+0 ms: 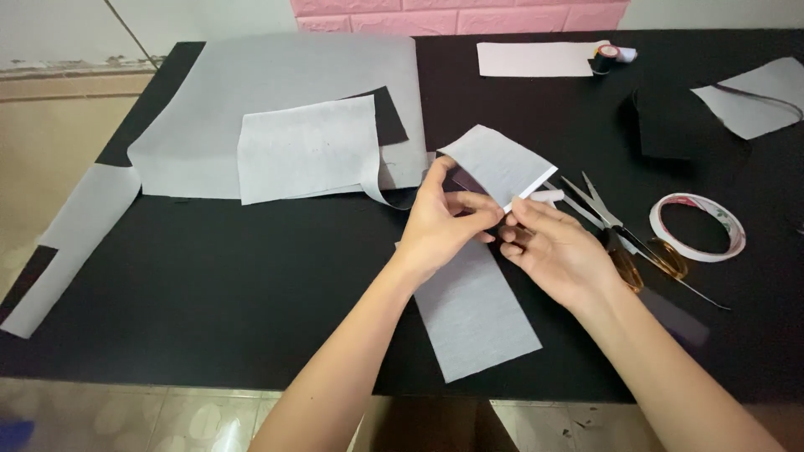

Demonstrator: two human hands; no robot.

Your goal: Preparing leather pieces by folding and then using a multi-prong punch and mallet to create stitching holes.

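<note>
A long grey fabric strip (477,314) lies on the black table (234,268), and its far end (498,163) is folded up and back. My left hand (440,222) pinches the fold from the left. My right hand (557,247) pinches the same folded edge from the right, fingertips nearly touching the left ones. Just beyond my right hand lie scissors (624,234) with amber handles, and a small white stick (546,196) pokes out beside the fold.
A large grey fabric sheet (276,84) and a smaller grey piece (306,155) lie at the back left. A roll of tape (698,226) sits at the right. Black thread spool (603,59), a pale strip (536,59) and more cloth pieces (754,105) lie at the back.
</note>
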